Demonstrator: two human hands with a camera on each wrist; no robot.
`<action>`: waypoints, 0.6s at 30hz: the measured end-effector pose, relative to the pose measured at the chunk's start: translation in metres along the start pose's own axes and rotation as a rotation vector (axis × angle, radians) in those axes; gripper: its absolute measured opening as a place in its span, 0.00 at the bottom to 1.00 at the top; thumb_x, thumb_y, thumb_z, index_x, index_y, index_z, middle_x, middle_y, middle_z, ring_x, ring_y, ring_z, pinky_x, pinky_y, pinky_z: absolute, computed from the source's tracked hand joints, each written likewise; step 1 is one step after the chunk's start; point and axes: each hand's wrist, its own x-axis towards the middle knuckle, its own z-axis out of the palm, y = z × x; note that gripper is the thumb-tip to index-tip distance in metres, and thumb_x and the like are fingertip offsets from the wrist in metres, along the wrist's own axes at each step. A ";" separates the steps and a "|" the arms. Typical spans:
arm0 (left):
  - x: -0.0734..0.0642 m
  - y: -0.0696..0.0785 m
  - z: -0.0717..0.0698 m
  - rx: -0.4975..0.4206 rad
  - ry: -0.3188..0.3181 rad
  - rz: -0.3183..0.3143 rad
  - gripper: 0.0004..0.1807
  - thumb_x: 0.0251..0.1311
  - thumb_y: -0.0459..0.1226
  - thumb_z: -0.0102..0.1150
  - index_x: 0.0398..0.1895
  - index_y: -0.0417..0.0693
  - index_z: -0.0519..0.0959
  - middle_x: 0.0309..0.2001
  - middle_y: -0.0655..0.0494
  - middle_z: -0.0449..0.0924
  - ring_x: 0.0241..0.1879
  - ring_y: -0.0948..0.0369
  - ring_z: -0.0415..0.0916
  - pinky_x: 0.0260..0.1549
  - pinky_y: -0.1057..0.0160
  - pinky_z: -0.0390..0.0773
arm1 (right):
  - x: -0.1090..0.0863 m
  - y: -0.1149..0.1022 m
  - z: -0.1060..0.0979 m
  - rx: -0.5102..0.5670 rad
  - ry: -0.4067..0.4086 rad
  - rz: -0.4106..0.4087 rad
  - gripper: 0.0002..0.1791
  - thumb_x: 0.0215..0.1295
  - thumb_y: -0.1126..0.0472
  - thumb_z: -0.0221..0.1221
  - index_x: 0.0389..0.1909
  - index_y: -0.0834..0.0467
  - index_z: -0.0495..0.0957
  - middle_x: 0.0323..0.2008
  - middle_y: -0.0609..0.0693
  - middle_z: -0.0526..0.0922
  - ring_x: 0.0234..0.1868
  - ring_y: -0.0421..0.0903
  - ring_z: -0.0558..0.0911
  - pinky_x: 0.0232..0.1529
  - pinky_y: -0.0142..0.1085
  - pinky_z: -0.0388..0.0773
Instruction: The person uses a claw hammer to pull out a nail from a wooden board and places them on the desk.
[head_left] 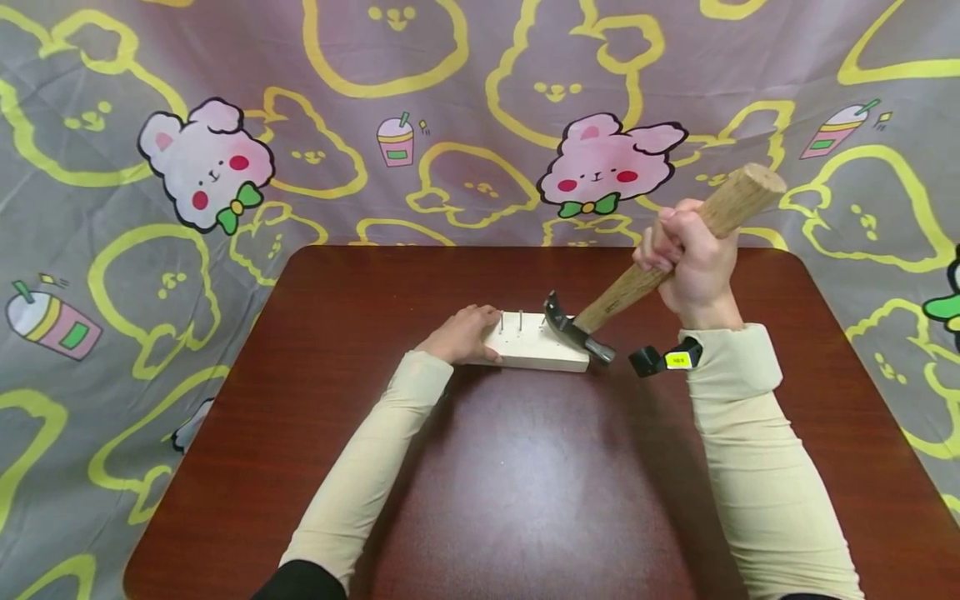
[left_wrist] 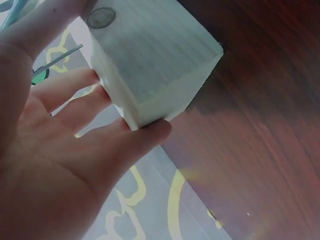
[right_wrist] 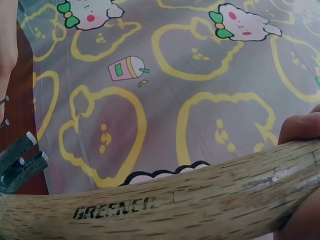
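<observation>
My right hand (head_left: 697, 262) grips a claw hammer (head_left: 626, 296) partway up its wooden handle, whose butt end points up and to the right. The dark metal hammer head (head_left: 570, 327) overlaps the right part of a pale wooden block (head_left: 540, 360) in the head view. Several thin nails (head_left: 521, 322) stand up from the block's top. At the block's left end my left hand (head_left: 467, 333) holds it, thumb on the near side and fingers on the far side. In the right wrist view the handle (right_wrist: 200, 205) fills the bottom, with the claw (right_wrist: 22, 162) at the left.
The block lies on a dark reddish-brown table (head_left: 300, 450) with rounded corners. A grey cloth (head_left: 480, 100) with yellow outlines and cartoon bunnies hangs behind and at both sides. A black wrist camera (head_left: 656, 360) sticks out from the right sleeve.
</observation>
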 end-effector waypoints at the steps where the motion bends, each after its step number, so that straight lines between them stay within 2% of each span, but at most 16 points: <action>1: 0.000 -0.001 0.000 -0.006 0.003 -0.004 0.43 0.48 0.45 0.73 0.67 0.40 0.67 0.68 0.44 0.67 0.68 0.45 0.63 0.69 0.54 0.62 | 0.000 0.000 0.000 0.006 -0.003 0.000 0.19 0.59 0.74 0.48 0.11 0.62 0.56 0.05 0.49 0.53 0.08 0.44 0.51 0.11 0.37 0.46; 10: -0.005 0.001 0.005 -0.081 -0.004 -0.031 0.46 0.52 0.45 0.70 0.72 0.39 0.60 0.73 0.43 0.59 0.74 0.44 0.50 0.74 0.53 0.51 | -0.007 -0.001 0.001 -0.016 -0.012 -0.045 0.18 0.58 0.74 0.49 0.11 0.63 0.58 0.05 0.48 0.54 0.07 0.44 0.52 0.10 0.37 0.48; 14: -0.010 0.002 0.004 -0.059 0.014 -0.030 0.47 0.52 0.49 0.70 0.72 0.39 0.60 0.73 0.44 0.59 0.75 0.48 0.49 0.75 0.55 0.46 | -0.009 -0.001 0.004 -0.027 0.000 -0.071 0.17 0.58 0.74 0.49 0.11 0.64 0.60 0.05 0.48 0.55 0.06 0.44 0.52 0.10 0.37 0.48; 18: -0.019 0.005 0.001 0.004 0.060 -0.046 0.47 0.53 0.53 0.67 0.71 0.39 0.62 0.72 0.43 0.59 0.75 0.48 0.50 0.74 0.53 0.49 | -0.013 -0.003 0.008 -0.034 -0.010 -0.090 0.15 0.57 0.75 0.48 0.12 0.65 0.61 0.05 0.50 0.55 0.06 0.45 0.52 0.09 0.37 0.49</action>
